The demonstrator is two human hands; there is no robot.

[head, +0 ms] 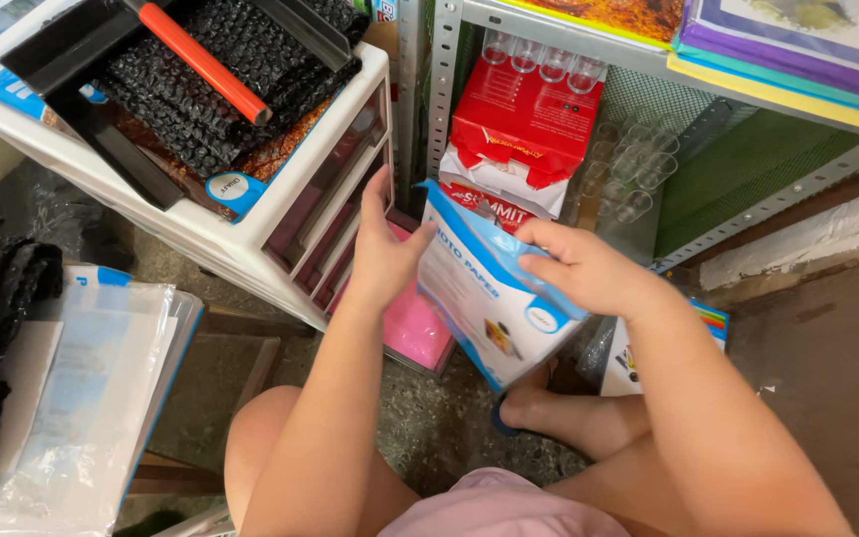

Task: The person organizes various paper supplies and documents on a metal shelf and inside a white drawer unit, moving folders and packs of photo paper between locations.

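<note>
While two hands share one blue-white paper pack point(484, 298), left hand point(380, 254) grip grasping, right hand point(589, 268) likewise.

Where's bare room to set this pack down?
Bare floor right of the right hand, below the metal shelf. Some in front of the foot. Crowded: drawer unit top, and the left pile of plastic sleeves.

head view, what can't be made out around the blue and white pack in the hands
- Blue and white pack: lower corner hidden behind right forearm.
- Left hand: palm faces away; grip unclear.
- Pink sheets: mostly covered by left hand and pack.
- Right hand: fingertips hidden inside pack top.
</note>
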